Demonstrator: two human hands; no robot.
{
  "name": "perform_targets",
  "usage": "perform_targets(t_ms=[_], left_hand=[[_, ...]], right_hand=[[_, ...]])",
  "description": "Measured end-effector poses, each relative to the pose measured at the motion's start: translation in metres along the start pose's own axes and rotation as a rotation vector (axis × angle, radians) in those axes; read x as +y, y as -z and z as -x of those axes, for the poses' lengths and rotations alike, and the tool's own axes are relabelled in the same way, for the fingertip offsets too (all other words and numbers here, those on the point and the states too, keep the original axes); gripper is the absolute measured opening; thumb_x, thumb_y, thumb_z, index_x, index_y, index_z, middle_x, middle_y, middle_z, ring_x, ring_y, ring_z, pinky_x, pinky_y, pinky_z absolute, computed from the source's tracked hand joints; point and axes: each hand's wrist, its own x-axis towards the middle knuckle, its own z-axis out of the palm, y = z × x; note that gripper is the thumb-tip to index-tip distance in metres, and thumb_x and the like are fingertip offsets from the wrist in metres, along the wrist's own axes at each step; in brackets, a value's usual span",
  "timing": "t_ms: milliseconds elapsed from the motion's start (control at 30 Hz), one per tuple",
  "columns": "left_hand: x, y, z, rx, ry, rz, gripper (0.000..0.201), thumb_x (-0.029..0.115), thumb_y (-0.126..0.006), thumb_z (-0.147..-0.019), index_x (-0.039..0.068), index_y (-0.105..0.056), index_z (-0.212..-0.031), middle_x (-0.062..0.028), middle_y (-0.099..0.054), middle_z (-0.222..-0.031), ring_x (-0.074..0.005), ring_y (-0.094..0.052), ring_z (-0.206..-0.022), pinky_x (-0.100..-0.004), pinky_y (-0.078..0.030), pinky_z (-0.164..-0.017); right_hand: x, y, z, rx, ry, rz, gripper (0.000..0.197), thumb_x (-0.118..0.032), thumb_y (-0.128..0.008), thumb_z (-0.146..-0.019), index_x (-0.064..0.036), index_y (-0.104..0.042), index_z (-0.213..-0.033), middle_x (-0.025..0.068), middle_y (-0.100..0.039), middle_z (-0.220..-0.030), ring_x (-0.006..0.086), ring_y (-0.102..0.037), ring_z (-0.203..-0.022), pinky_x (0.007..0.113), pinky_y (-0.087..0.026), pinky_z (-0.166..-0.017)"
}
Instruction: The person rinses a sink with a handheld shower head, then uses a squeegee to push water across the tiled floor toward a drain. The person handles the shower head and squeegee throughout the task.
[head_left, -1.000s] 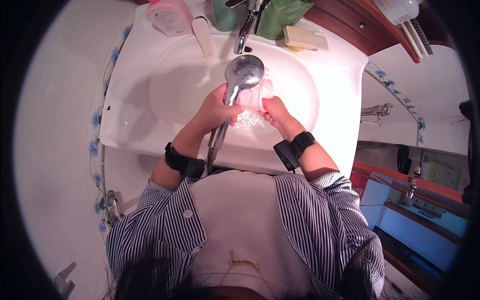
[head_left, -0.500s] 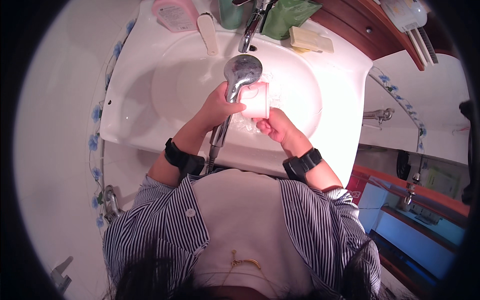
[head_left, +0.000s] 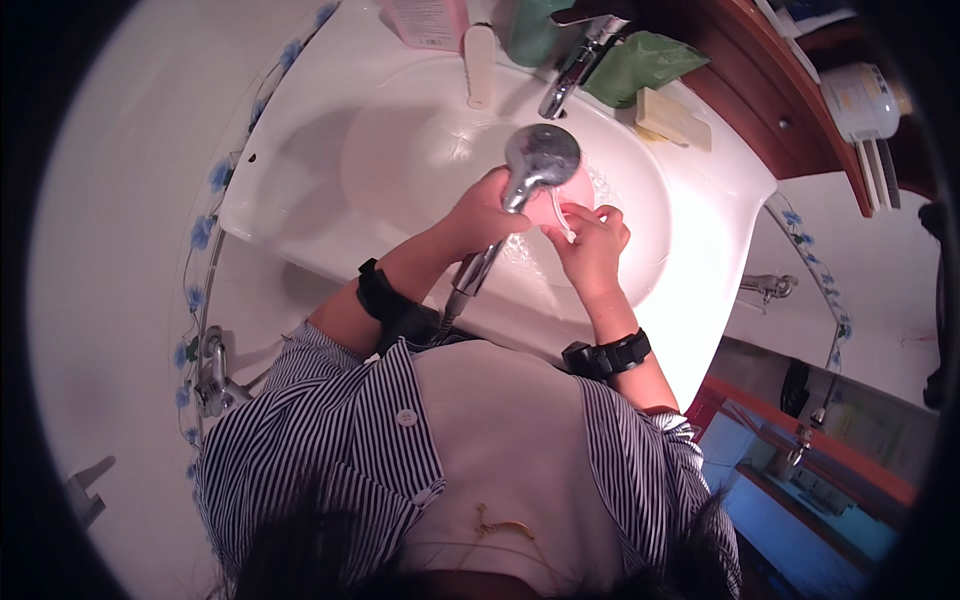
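Observation:
My left hand (head_left: 480,217) is closed around the handle of a chrome shower head (head_left: 543,155), thumb across it, over the white washbasin (head_left: 390,120). Just beyond my left thumb is a pink cup (head_left: 578,192), partly hidden by the shower head. My right hand (head_left: 592,248) pinches the cup at its pale rim or handle; which of the two I cannot tell. Water ripples in the basin below the cup. Both wrists wear black straps.
Along the basin's back edge stand a pink bottle (head_left: 428,22), a white brush (head_left: 480,65), a green container (head_left: 533,32), a chrome faucet (head_left: 580,70), a green pouch (head_left: 645,65) and a pale soap-like block (head_left: 675,118). A wooden cabinet (head_left: 745,85) juts in at right.
The cup has turned, and its rim now faces my right hand differently. My right fingers have moved up onto its edge. The whole view has shifted and tilted slightly.

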Motion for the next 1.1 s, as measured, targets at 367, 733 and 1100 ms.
perform_targets(t_ms=[367, 733, 1100], left_hand=[[0.005, -0.001, 0.004, -0.063, -0.002, -0.085, 0.041, 0.005, -0.061, -0.066, 0.003, -0.051, -0.106, -0.0033, -0.054, -0.09, -0.0122, -0.053, -0.081, -0.0266, -0.043, -0.075], [0.0, -0.007, 0.003, -0.319, 0.049, 0.064, 0.047, 0.005, -0.066, -0.065, 0.001, -0.049, -0.108, -0.0081, -0.06, -0.095, -0.0156, -0.059, -0.085, -0.029, -0.047, -0.075], [0.006, -0.009, 0.002, -0.296, 0.064, 0.087, 0.037, -0.001, -0.06, -0.069, -0.001, -0.048, -0.104, -0.0094, -0.059, -0.087, -0.0153, -0.059, -0.078, -0.0283, -0.048, -0.073]], right_hand=[[0.005, -0.02, -0.024, -0.309, -0.213, -0.3, 0.01, -0.009, -0.065, -0.074, -0.0008, -0.064, -0.08, 0.0094, -0.063, -0.077, 0.0237, -0.056, -0.074, 0.037, -0.043, -0.069], [0.024, -0.047, -0.036, 0.052, -0.923, -1.362, 0.011, -0.005, -0.055, -0.082, -0.0014, -0.061, -0.09, 0.0059, -0.06, -0.076, 0.0137, -0.056, -0.063, 0.026, -0.044, -0.053], [0.016, -0.027, -0.015, -0.124, -0.84, -1.774, 0.019, -0.008, -0.049, -0.088, 0.0019, -0.056, -0.102, 0.0102, -0.061, -0.096, 0.0174, -0.06, -0.085, 0.028, -0.049, -0.075]])
